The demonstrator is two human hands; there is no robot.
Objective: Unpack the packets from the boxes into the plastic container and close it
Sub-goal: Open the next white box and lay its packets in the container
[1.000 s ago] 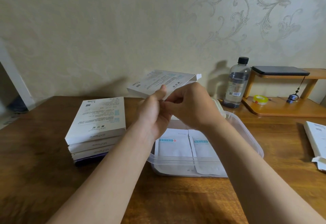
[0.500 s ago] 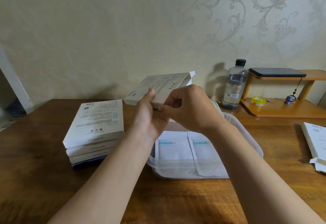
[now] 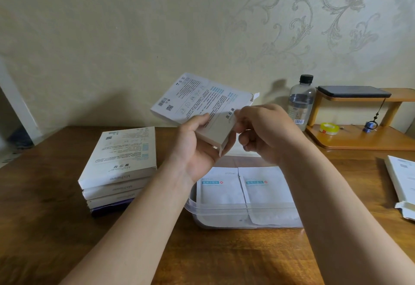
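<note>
A: What stands in the way above the clear plastic container [image 3: 224, 210]?
B: The flat white cardboard box [image 3: 202, 103], held by the left hand [image 3: 193, 150] and the right hand [image 3: 267, 132], at its 12 o'clock. A stack of white boxes [image 3: 116, 165] stands at 9 o'clock.
A: And free room?
B: At 6 o'clock, on the bare brown wooden table [image 3: 224, 257].

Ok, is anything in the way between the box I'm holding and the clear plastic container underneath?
Nothing visible. The left hand grips the white cardboard box and the right hand pinches its end flap, above the far side of the clear plastic container. No lid shows on it; two white packets lie flat inside.
</note>
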